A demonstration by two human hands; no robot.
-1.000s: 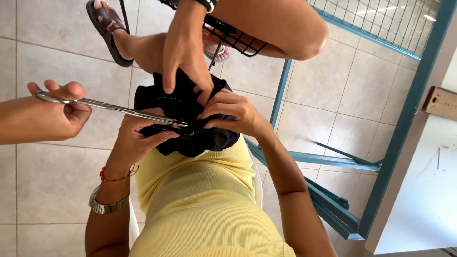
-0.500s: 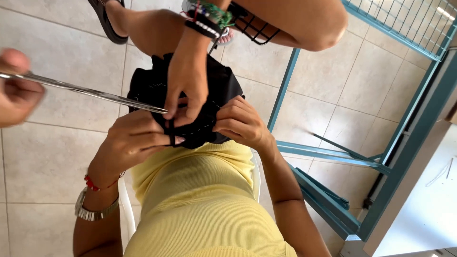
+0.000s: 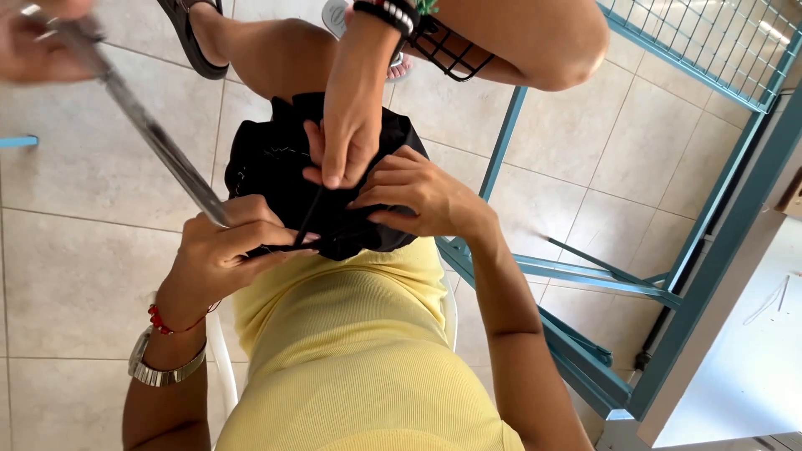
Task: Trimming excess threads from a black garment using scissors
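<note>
The black fabric [image 3: 271,171] is bunched over the lap, with the left hand [image 3: 225,250] and the right hand [image 3: 418,196] each having their fingers clamped on its near edge. A co-worker's hand [image 3: 347,142] pinches a dark strand [image 3: 307,215] taut. Long scissors [image 3: 154,138] reach in from the left, but the strand looks whole, so the cut seems not yet made
</note>
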